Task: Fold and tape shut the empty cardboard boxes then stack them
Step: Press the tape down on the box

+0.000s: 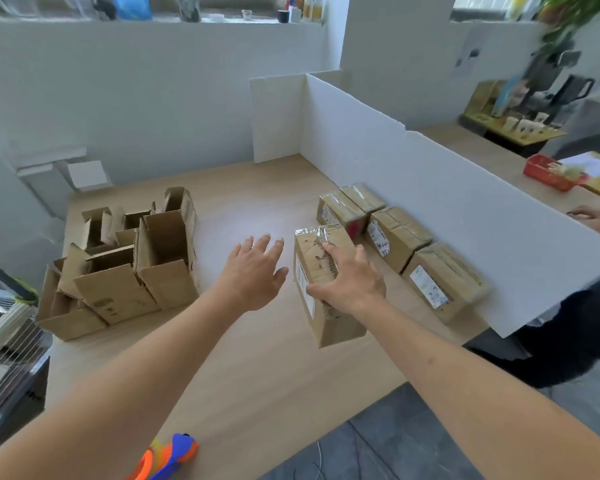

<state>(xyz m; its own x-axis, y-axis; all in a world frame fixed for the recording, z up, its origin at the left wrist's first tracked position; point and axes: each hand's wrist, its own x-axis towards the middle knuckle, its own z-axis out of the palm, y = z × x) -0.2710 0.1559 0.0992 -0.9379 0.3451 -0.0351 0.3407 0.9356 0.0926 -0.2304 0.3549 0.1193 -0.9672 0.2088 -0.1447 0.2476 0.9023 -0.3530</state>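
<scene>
Taped boxes (399,237) line the desk's (257,375) right edge; open boxes (125,265) wait left. Right hand (352,284) grips another sealed box (321,271); left hand (253,271) hovers spread, empty.

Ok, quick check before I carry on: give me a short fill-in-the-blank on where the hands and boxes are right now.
1. The right hand grips a taped box, while the left hand is ____ and holds nothing.
2. The open boxes sit to the ____ of the taped box.
3. ____ other taped boxes lie in a row along the white divider.

Missing words: open; left; four
</scene>
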